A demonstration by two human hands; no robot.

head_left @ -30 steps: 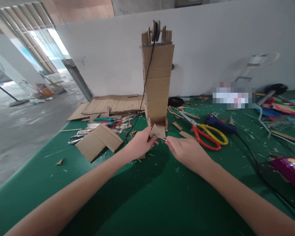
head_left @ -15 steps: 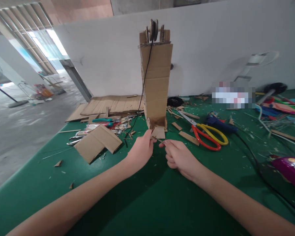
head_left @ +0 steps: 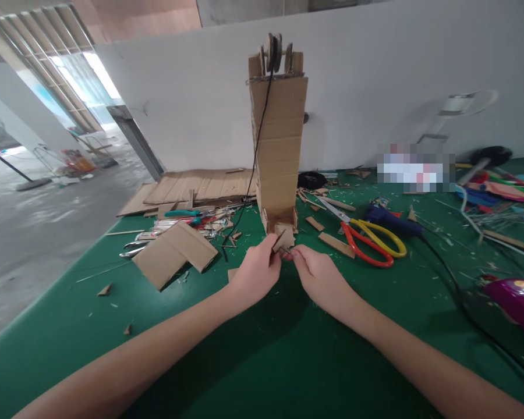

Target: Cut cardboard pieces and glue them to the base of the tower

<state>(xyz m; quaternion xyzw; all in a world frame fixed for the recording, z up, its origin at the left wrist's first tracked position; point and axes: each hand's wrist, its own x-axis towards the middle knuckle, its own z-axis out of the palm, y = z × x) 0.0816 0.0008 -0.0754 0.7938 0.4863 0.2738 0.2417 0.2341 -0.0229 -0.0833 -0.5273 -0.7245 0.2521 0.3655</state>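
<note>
My left hand (head_left: 255, 269) is closed on a small piece of cardboard (head_left: 278, 240), whose edge sticks up past the thumb. Close beside it, my right hand (head_left: 321, 270) pinches a thin rod (head_left: 287, 251) that reaches to the cardboard; most of it is hidden by the fingers, and I cannot tell its exact kind. Just beyond both hands stands a tall cardboard tower (head_left: 279, 139). A pulley wheel (head_left: 273, 52) is mounted on top, with a black cord (head_left: 261, 125) hanging from it down to the table.
Red-and-yellow-handled scissors (head_left: 371, 238) and a blue glue gun (head_left: 390, 220) with a cable lie to the right. Cut cardboard (head_left: 170, 256), pliers (head_left: 186, 214) and other tools are at the left. A purple device (head_left: 515, 294) sits at the right edge of the green table (head_left: 262, 361).
My left hand has turned and shifted slightly right and down, tilting the cardboard piece up. My right hand has moved a little closer. A cardboard corner now shows beside my left wrist.
</note>
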